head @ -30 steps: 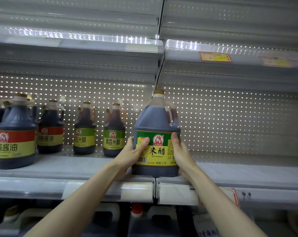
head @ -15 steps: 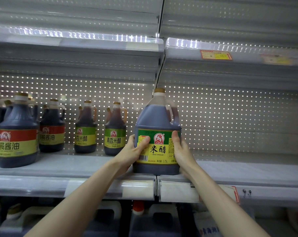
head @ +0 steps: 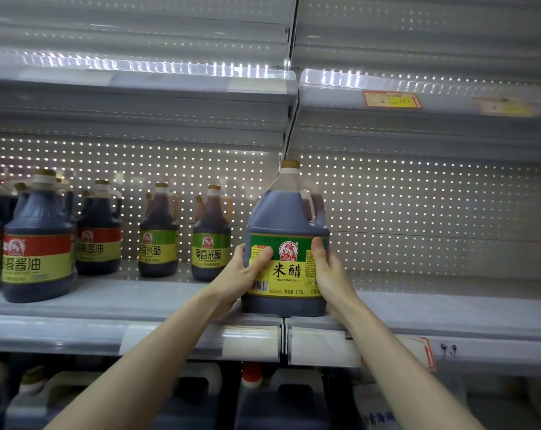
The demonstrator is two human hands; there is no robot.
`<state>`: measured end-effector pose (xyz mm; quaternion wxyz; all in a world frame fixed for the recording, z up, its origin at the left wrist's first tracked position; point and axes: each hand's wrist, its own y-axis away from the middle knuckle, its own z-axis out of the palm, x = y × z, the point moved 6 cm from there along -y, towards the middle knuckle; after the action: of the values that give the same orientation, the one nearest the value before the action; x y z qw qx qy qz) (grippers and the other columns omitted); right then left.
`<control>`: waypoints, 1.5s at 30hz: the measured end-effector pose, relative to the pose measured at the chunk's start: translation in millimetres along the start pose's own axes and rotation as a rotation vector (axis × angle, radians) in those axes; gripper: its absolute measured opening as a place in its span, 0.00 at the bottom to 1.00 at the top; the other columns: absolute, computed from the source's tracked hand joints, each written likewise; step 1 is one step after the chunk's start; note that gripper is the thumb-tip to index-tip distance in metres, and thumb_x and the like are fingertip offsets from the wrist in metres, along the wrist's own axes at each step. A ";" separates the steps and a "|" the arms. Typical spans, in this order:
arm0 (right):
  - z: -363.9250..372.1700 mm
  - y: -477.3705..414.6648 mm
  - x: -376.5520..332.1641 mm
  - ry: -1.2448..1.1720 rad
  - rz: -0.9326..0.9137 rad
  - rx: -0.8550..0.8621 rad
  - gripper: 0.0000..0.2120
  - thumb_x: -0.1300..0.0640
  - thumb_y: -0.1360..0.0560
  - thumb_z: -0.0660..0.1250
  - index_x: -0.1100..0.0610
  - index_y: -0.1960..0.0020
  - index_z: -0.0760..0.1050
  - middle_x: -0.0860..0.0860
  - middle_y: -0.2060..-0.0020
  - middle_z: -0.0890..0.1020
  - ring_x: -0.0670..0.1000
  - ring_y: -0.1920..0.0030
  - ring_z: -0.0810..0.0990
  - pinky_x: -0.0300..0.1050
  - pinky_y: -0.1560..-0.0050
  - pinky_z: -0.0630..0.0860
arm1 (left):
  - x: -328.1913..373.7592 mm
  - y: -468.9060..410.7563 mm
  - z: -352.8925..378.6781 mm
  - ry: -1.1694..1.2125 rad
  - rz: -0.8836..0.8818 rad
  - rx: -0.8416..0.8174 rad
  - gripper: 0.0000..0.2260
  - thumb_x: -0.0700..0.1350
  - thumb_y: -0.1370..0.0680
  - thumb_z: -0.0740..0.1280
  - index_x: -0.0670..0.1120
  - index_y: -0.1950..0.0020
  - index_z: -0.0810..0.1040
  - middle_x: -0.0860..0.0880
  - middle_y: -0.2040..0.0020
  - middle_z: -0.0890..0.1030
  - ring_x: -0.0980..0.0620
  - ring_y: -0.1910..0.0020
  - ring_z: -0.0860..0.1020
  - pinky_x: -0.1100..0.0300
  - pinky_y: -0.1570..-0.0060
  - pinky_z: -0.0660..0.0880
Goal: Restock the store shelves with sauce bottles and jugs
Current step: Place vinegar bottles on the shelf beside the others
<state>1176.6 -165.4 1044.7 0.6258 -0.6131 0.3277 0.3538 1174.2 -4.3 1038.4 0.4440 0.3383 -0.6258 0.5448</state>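
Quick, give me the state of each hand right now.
Left hand: grips the left side of the rice vinegar jug.
Right hand: grips the jug's right side.

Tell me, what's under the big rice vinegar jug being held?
The grey shelf, right at the seam between two sections, near the front edge. The rice vinegar jug hides the contact, so whether it rests there is unclear.

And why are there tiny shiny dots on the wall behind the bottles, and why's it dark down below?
Head view: light glints at the holes of the perforated back panel; glare streaks the upper shelf edge; the jugs below sit in shadow; the label on the rice vinegar jug reads sharp.
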 end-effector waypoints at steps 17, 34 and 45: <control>4.6 35.5 -41.2 0.201 -0.089 0.096 0.10 0.49 0.20 0.61 0.48 0.39 0.68 0.40 0.53 0.79 0.32 0.59 0.80 0.29 0.65 0.74 | 36.6 49.7 -34.1 -0.215 0.039 0.130 0.38 0.65 0.30 0.63 0.48 0.25 0.60 0.48 0.33 0.73 0.50 0.37 0.73 0.51 0.43 0.74; 321.7 209.1 -101.8 0.109 -0.113 -0.075 0.24 0.51 0.22 0.64 0.57 0.29 0.66 0.51 0.36 0.75 0.46 0.39 0.72 0.31 0.46 0.67 | 115.8 349.1 -296.8 -0.400 0.182 0.348 0.31 0.66 0.33 0.71 0.54 0.35 0.69 0.50 0.42 0.78 0.59 0.43 0.77 0.67 0.49 0.73; 613.7 314.1 -129.2 -0.102 -0.101 -0.458 0.22 0.48 0.22 0.65 0.55 0.31 0.70 0.48 0.39 0.77 0.48 0.36 0.74 0.46 0.36 0.71 | 179.3 570.6 -500.4 -0.571 0.113 0.771 0.24 0.55 0.25 0.67 0.51 0.31 0.68 0.51 0.41 0.77 0.58 0.42 0.76 0.66 0.48 0.73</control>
<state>827.6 441.8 1006.2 0.5029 -0.7359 0.1757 0.4180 682.6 599.4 992.5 0.0666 0.5796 -0.4926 0.6457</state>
